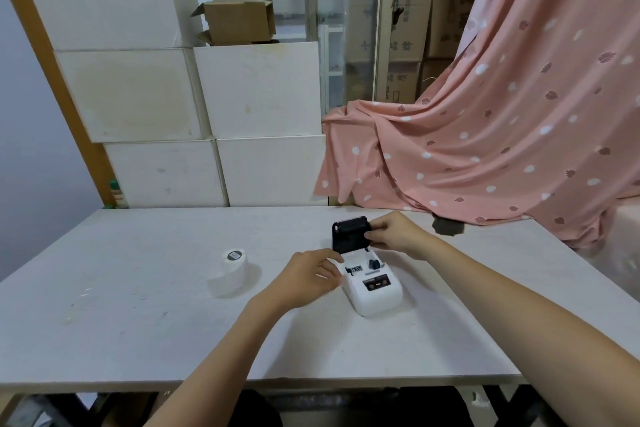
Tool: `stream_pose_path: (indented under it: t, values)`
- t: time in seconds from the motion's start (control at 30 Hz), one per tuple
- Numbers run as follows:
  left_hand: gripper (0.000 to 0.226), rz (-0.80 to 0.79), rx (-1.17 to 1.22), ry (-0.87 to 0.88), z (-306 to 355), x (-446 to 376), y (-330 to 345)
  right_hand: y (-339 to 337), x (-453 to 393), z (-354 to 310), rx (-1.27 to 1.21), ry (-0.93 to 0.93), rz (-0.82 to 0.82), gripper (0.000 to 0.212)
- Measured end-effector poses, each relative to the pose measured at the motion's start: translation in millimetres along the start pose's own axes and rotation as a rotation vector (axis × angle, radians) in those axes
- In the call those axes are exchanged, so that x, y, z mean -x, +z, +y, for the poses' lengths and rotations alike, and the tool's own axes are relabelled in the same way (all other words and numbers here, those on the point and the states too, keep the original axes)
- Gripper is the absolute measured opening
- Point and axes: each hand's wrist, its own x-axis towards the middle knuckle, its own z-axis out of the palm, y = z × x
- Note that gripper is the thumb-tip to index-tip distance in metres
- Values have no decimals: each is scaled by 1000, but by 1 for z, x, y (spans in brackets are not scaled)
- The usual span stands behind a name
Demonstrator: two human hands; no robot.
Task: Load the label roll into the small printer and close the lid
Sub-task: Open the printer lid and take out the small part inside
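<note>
the right hand (391, 234) is pinching the raised lid (349, 234) of the printer (375, 288) open, fingers clamped on its edge, while the left hand (306, 279) is steadying the printer's left side, fingers loosely curled against it; next, fetching the roll (232, 272), standing well left of the printer.

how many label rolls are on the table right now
1. A single white label roll with a dark core stands on the pale table, left of the small white printer with its black lid open. None shows inside the printer.
</note>
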Motion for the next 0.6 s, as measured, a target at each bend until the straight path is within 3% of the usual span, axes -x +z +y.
stream_pose_path:
  t: [0.1, 0.37, 0.6]
  values:
    - [30, 25, 45, 23, -5, 4, 5, 6, -3, -9, 40, -26, -74, 22]
    - [6, 188, 114, 8, -2, 12, 20, 26, -9, -31, 138, -73, -215, 23]
    - [28, 204, -216, 141, 17, 21, 38, 5, 0, -46, 451, -147, -134, 26]
